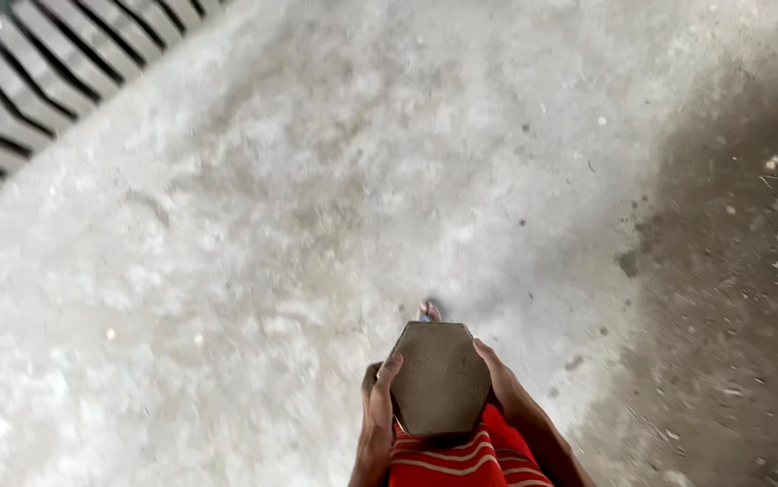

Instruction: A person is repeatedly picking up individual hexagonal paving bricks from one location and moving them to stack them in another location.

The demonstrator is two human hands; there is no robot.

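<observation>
**Hexagonal block held in both hands**

You hold a grey hexagonal block (440, 377) against your red striped garment (461, 458), above the dusty concrete floor (317, 207). Your left hand (378, 406) and right hand (506, 383) have fingers closed on its opposite edges.

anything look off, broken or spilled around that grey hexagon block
Nothing stands out. The grey hexagonal concrete block looks whole, held level between the left hand and right hand above a dusty concrete floor.

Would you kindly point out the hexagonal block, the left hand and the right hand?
hexagonal block (440, 377): head view, middle of its flat grey top face.
left hand (378, 404): head view, back of the hand.
right hand (500, 377): head view, the fingers along the block's side.
</observation>
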